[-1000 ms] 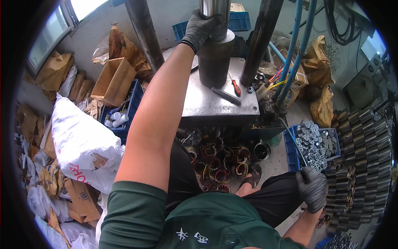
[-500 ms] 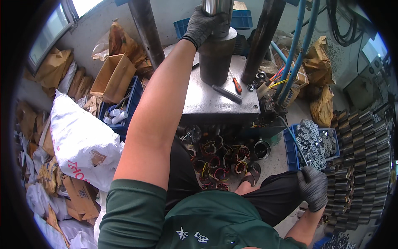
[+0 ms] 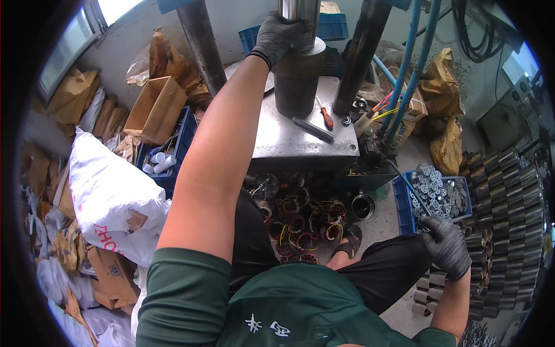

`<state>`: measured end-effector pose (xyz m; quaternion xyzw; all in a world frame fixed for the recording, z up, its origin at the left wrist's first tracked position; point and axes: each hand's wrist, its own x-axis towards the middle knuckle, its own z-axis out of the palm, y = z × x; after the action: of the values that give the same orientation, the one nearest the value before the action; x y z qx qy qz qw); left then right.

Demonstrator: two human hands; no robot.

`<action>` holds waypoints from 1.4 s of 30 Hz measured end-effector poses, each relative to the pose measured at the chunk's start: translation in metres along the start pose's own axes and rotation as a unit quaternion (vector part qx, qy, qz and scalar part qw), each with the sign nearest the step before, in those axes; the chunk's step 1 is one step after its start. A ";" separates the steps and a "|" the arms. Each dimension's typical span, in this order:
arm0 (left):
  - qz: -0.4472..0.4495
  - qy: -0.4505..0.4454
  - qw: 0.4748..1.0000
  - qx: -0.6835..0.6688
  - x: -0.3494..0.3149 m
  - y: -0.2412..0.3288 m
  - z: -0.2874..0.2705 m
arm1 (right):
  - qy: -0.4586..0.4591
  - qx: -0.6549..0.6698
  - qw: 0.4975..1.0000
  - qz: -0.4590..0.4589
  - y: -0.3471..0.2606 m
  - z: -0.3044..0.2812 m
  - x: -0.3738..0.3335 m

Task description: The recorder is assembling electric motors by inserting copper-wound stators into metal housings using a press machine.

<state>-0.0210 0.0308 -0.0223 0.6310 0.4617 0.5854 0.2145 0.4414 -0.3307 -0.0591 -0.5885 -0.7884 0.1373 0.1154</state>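
Currently, left hand (image 3: 278,36), in a dark grey glove, is up at the press, arm stretched well forward, fingers curled about the lower part of a shiny steel column (image 3: 299,8); far side of the grip hidden. Column stands upright above a thick dark cylinder (image 3: 296,87), which rests on the metal tabletop (image 3: 274,139) between two dark posts. Right hand (image 3: 448,247), gloved likewise, is low by the right knee, fingers bent at the near end of a thin lever rod (image 3: 407,184); cannot tell how firmly they close on it. On the tabletop, in front of the dark cylinder: a dark bar (image 3: 313,129) lying aslant, with an orange-handled screwdriver (image 3: 327,118) just beyond it. Small bearings (image 3: 346,120) sit at the right edge. Beside the lever, a blue crate (image 3: 401,203) full of pale spoked metal discs (image 3: 429,188); farther right, dark metal tubes (image 3: 514,214) stacked in rows. Beneath the press, wire-wound rings (image 3: 298,225) with coloured leads, crowded together near the person's foot. Off to the left, a large white sack (image 3: 113,191) slumps beside the forearm; beyond it, an open-topped brown box (image 3: 157,113) leans over another blue bin (image 3: 188,136).
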 end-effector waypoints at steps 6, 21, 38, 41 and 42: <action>-0.017 0.032 0.999 0.024 -0.002 0.001 0.004 | -0.174 -0.112 0.978 -0.032 0.011 0.010 -0.009; -0.057 0.015 0.997 0.041 -0.010 0.009 0.003 | -0.106 -0.085 0.990 -0.022 0.008 0.009 -0.010; -0.039 0.026 0.997 0.057 -0.004 0.001 -0.001 | -0.145 -0.078 0.986 -0.015 0.005 0.006 -0.008; -0.043 0.025 0.996 0.076 -0.006 0.001 -0.003 | -0.047 0.002 0.999 -0.018 0.004 0.005 -0.006; -0.043 0.003 0.996 0.079 -0.005 0.003 -0.004 | -0.052 -0.007 0.998 -0.015 0.005 0.004 -0.006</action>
<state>-0.0231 0.0244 -0.0215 0.6240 0.5334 0.5394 0.1875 0.4459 -0.3358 -0.0650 -0.5691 -0.8032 0.1607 0.0719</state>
